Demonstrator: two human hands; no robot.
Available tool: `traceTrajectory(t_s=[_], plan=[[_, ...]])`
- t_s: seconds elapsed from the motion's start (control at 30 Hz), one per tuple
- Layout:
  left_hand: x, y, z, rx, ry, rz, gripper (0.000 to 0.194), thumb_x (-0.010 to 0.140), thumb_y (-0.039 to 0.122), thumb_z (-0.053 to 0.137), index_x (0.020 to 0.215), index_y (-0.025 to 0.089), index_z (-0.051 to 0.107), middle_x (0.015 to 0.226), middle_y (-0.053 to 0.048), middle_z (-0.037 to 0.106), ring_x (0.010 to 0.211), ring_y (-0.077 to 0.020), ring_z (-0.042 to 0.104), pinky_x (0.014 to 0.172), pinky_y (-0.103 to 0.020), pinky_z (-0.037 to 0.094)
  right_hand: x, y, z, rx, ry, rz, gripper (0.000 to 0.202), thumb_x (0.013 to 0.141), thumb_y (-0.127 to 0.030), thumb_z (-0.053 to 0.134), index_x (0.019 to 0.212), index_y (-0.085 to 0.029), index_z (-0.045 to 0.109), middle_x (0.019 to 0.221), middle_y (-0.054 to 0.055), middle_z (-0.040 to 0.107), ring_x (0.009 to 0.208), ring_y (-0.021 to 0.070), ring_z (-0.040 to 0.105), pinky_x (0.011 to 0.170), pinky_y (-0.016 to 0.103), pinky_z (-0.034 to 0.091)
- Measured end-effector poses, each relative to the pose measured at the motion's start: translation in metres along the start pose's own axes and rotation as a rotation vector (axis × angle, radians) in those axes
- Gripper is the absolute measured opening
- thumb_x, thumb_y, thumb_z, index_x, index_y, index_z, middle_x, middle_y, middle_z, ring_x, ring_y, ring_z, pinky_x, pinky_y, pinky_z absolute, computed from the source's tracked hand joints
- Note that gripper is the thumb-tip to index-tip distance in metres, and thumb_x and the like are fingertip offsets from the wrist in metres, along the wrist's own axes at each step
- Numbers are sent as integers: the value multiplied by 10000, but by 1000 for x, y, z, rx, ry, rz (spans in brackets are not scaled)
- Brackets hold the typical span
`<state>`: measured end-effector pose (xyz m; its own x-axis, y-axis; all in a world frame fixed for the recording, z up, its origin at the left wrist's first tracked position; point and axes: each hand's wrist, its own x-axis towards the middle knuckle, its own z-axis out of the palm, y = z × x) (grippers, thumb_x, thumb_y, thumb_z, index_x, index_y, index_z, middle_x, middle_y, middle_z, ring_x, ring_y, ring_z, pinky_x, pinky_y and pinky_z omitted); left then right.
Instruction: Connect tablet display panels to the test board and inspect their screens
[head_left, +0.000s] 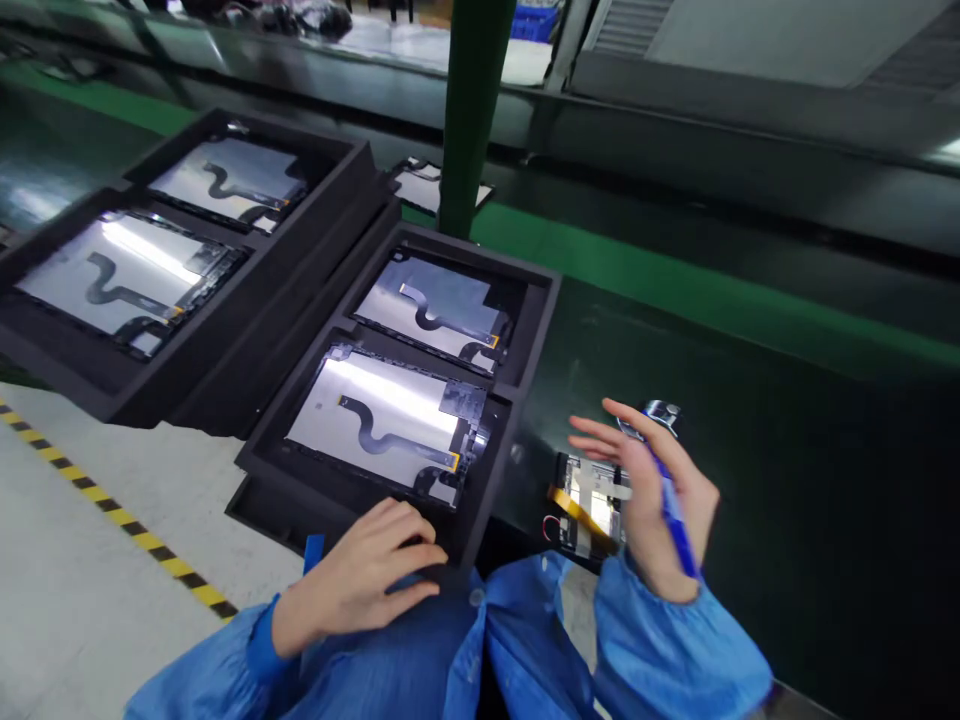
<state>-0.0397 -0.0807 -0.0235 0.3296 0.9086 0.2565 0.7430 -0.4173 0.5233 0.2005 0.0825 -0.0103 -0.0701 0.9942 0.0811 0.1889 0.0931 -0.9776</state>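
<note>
My left hand (367,575) rests by the near edge of a black foam tray (536,310), its fingers apart and nothing in it. The tray holds two flat panels with dark flex cables: a near panel (405,445) and a far panel (450,330). Over the dark green bench at the right, my right hand (664,490) holds a blue pen-like tool (675,520) against its palm, with some fingers stretched out. Partly behind that hand lies a small electronic assembly (585,500) with an orange ribbon and pale tape.
A taller stack of black foam trays (315,200) with two more panels stands at the left. Behind the trays rises a green post (472,120), with another panel (420,185) beside it. Yellow-black tape (120,510) crosses the floor.
</note>
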Motion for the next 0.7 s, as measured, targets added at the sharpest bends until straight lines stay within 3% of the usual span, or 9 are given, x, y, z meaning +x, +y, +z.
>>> traceTrajectory(t_s=[0.07,0.13,0.2,0.27,0.37,0.43,0.53,0.7], plan=[[3,-12,-9,-29,78,-55,126,931,190,633,1050,202,671,956,-61,709,880,-185,670,793,-332,544,4,-8,-13,21,13,-11,485,1001,-579,459,1260,-223,663,858,76,756,640,213,690,616,363,541],[11,-26,-17,94,141,-138,149,962,187,582,1085,191,666,1029,-93,717,973,-220,680,852,-370,554,10,-18,-16,50,-22,-55,451,988,-574,484,1237,-236,648,836,51,719,581,175,604,522,312,471],[19,-39,-22,231,136,-249,219,988,206,533,1169,160,649,1201,-158,692,1175,-295,645,1002,-486,521,16,-27,-9,43,-149,-72,325,943,-502,604,1121,-238,669,864,43,695,608,154,557,515,284,436],[26,-49,-22,295,84,-352,320,1016,259,489,1288,130,596,1437,-227,572,1421,-380,471,1152,-635,365,19,-31,8,18,-322,-48,216,874,-432,709,922,-225,672,782,23,658,603,141,522,512,265,394],[31,-57,-19,286,-3,-433,447,1045,350,431,1432,135,489,1620,-249,374,1552,-405,247,1204,-709,193,19,-27,43,7,-504,8,322,811,-413,767,687,-222,540,569,-47,484,510,104,389,485,241,281],[31,-59,-18,268,-21,-441,489,1053,389,402,1473,143,452,1641,-245,342,1558,-394,237,1210,-703,173,18,-17,68,4,-578,-1,388,832,-413,733,637,-224,457,526,-71,391,493,89,309,494,242,239],[29,-60,-16,266,-19,-432,512,1059,416,378,1495,155,436,1653,-227,332,1565,-371,229,1223,-682,155,21,-1,96,-43,-650,-132,404,865,-347,632,588,-221,366,539,-66,341,520,92,300,533,257,261],[26,-62,-15,270,-12,-428,496,1059,392,394,1497,162,439,1662,-204,324,1567,-355,229,1239,-648,143,25,11,109,-142,-667,-267,321,832,-227,530,596,-228,312,542,-68,301,510,94,289,540,265,267]])
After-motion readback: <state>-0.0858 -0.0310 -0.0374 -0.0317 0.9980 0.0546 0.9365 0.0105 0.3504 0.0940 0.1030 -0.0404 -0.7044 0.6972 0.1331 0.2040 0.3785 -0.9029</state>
